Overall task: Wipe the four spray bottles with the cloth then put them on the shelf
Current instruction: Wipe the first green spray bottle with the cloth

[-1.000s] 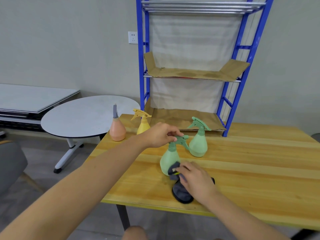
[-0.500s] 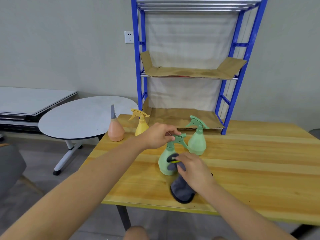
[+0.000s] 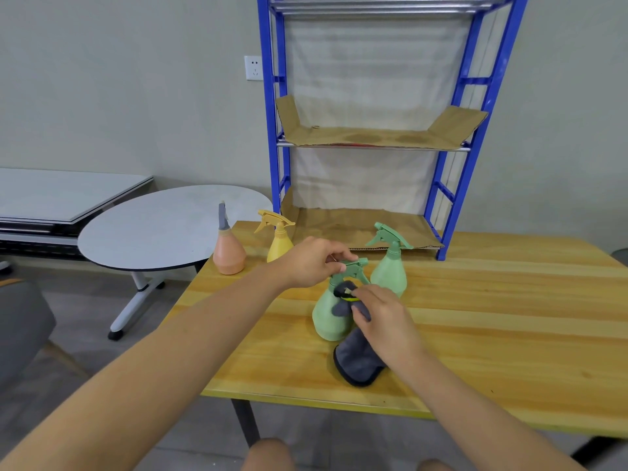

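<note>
My left hand (image 3: 311, 263) pinches the trigger head of the nearest pale green plastic spray bottle (image 3: 328, 316), mid-desk (image 3: 509, 334); at its 3 o'clock, my right hand (image 3: 382, 317) presses the dark grey cloth (image 3: 356, 363) against it.

We see two pale green spray bottles, the near one (image 3: 331, 314) and the far one (image 3: 389, 271), both with darker green trigger heads. A yellow bottle (image 3: 279, 244) has a matching yellow head, and a peach-orange bottle (image 3: 229, 253) carries a grey top. The cloth (image 3: 356, 362) is dark grey with a black edge and what may be a yellow-green strip. The table (image 3: 492, 334) is honey-yellow wood with grain stripes. The shelf frame (image 3: 273, 130) is bright blue, lined with brown cardboard (image 3: 373, 136).
</note>
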`<state>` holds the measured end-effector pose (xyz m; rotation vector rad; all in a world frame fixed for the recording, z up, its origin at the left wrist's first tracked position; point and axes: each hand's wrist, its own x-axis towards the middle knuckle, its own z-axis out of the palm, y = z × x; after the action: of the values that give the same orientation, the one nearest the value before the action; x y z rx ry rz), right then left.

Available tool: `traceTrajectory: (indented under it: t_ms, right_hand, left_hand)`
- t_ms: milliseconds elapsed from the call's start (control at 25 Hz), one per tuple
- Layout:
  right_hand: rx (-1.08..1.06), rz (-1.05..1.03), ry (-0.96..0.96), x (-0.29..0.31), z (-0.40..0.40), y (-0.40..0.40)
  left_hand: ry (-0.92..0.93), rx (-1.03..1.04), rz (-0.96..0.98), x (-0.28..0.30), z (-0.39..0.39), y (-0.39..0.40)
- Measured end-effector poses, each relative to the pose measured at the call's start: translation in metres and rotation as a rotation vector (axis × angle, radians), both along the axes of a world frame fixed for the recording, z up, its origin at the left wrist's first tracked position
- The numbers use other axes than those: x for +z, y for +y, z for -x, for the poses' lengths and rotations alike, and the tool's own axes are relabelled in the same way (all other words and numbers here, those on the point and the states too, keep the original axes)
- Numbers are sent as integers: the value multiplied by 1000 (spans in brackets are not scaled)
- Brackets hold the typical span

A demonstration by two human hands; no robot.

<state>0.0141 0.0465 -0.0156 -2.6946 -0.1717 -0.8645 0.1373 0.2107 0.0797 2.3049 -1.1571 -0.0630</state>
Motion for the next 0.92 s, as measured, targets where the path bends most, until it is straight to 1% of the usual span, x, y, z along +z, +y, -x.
traceTrajectory:
  t_ms: [40, 120, 160, 200, 360, 480, 560, 680, 760, 840, 920]
  right_hand:
    - [-21, 36, 79, -5, 2, 0]
    - [-67, 76, 336, -15, 8, -1]
    - [-73, 83, 400, -16, 8, -5]
    - [-63, 66, 382, -13, 7, -8]
    - [-8, -40, 99, 9, 5, -5]
    - [-39, -109, -72, 18, 9, -5]
    - [-77, -119, -143, 25, 4, -2]
    - [-127, -151, -191, 25, -6, 13]
    - [-71, -123, -206, 16, -6, 27]
    - [28, 5, -202, 9, 2, 40]
    - [54, 78, -240, 14, 2, 35]
  left_hand:
    - [10, 6, 4, 1, 1, 1]
    - [25, 15, 13, 2, 1, 2]
    - [35, 13, 19, 2, 1, 2]
    - [41, 10, 20, 1, 1, 2]
    - [79, 19, 31, 3, -1, 6]
    - [144, 27, 57, 1, -3, 12]
    - [197, 42, 92, -4, -4, 13]
    - [330, 40, 224, -11, -1, 12]
    - [353, 58, 260, -13, -1, 13]
    - [359, 58, 261, -13, 1, 14]
    - [375, 54, 279, -13, 2, 15]
